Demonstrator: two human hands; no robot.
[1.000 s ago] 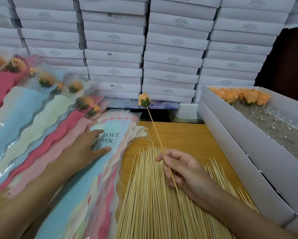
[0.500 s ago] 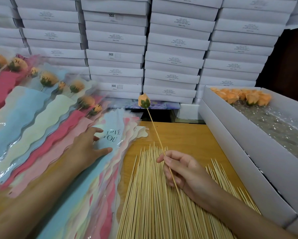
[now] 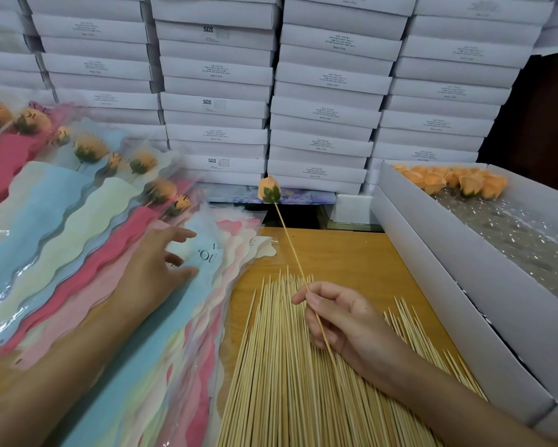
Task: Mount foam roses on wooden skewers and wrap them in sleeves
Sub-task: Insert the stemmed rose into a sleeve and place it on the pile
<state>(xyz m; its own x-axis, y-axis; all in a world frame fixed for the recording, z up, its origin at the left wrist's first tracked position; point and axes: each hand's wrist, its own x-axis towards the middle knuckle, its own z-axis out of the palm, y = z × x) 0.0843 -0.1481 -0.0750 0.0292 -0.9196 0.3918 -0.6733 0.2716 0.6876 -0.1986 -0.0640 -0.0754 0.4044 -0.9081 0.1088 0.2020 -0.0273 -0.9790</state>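
Skewered rose [image 3: 269, 188] in R hand [image 3: 345, 321]

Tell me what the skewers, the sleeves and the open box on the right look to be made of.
Skewers: pale, matte, pointed sticks, apparently bamboo or light wood. Sleeves: glossy clear plastic film, judging by glare, seemingly over wavy pastel matte paper; the liner's material is uncertain. Open box: matte white cardboard, going by its flat folded walls.
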